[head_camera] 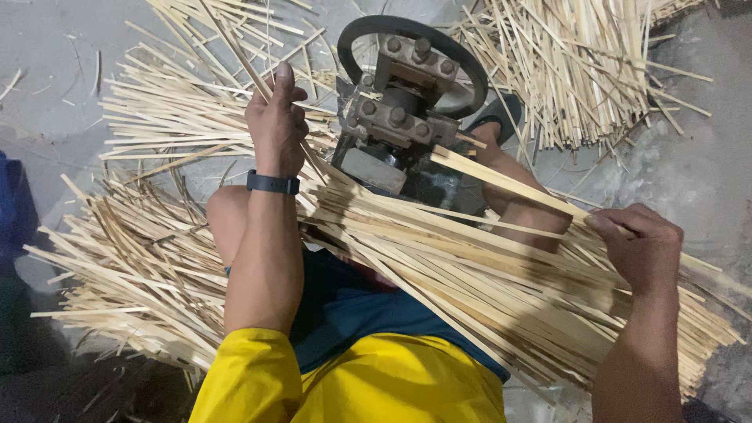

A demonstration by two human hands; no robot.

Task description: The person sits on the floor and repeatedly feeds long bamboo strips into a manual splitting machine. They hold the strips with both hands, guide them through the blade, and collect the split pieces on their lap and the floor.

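Note:
My left hand (pixel 276 117) is closed around a thin pale bamboo strip (pixel 235 55) that slants up and left, just left of a small metal machine (pixel 399 110) with a black wheel. My right hand (pixel 642 247) pinches a wider bamboo strip (pixel 501 180) that runs from the machine down to the right. A thick bundle of bamboo strips (pixel 486 274) lies across my lap, under that strip. A dark band sits on my left wrist.
Heaps of split bamboo strips lie on the grey floor at left (pixel 133 266), at the top left (pixel 180 110) and at the top right (pixel 580 70). My foot in a dark sandal (pixel 497 117) rests beside the machine. A blue object (pixel 12 204) is at the left edge.

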